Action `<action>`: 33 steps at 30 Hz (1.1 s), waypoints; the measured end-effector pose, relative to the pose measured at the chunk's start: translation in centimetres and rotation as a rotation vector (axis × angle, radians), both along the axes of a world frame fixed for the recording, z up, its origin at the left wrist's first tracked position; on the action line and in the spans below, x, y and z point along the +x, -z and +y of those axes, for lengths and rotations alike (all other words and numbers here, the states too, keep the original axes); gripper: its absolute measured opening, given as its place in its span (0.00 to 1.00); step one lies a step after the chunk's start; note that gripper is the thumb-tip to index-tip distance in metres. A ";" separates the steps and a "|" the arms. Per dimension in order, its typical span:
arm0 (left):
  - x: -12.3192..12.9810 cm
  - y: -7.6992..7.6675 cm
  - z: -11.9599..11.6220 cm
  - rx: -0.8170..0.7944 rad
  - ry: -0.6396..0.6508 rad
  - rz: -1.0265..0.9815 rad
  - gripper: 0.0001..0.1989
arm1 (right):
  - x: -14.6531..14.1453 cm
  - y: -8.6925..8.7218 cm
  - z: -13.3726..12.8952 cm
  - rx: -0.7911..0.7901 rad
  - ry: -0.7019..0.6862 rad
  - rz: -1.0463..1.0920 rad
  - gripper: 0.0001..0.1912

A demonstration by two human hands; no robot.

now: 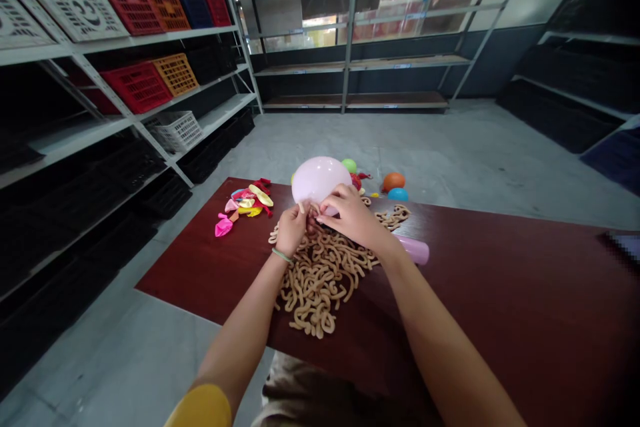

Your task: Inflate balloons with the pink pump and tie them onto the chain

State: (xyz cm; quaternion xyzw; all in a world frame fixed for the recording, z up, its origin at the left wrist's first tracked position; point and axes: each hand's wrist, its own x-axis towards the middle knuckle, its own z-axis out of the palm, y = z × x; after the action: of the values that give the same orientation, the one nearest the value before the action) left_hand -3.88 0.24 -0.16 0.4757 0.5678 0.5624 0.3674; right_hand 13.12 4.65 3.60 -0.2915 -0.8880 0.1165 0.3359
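Note:
An inflated pale pink balloon [320, 180] stands above the middle of the dark red table [480, 267]. At its lower end, my left hand [293, 228] is closed, fingers pinched at the balloon's neck. My right hand [353, 213] is beside it, its fingers bent against the balloon's lower right side; the neck itself is mostly hidden between both hands. Under and in front of the hands spreads a heap of tan rubber bands or strings [320, 280]. A pink cylinder [415, 249], perhaps a pump, lies behind my right forearm.
Limp coloured balloons [250, 203] lie at the table's left. Beyond the back edge are inflated balloons, orange [394, 181], blue [399, 194] and green [349, 165]. Shelves with crates [137, 87] stand at left. A dark object [625, 245] is at the right edge.

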 end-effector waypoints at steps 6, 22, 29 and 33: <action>0.0 -0.1 0.1 -0.015 -0.002 -0.058 0.25 | -0.5 -0.2 -0.5 0.029 0.051 -0.018 0.03; -0.4 0.3 0.1 -0.057 0.032 0.037 0.22 | -0.9 0.2 0.1 0.097 0.136 0.133 0.05; -0.7 -0.3 0.3 -0.083 0.140 -0.329 0.17 | -0.4 -0.3 -0.4 0.082 0.019 0.122 0.03; -0.6 -0.7 0.1 -0.062 0.200 -0.380 0.16 | 0.0 -0.4 -0.2 0.071 -0.003 0.121 0.04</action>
State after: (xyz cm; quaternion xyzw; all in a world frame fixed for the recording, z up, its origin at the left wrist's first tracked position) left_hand -4.51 0.32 0.49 0.4038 0.4554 0.5848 0.5363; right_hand 13.10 4.49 4.03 -0.2705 -0.8702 0.1030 0.3986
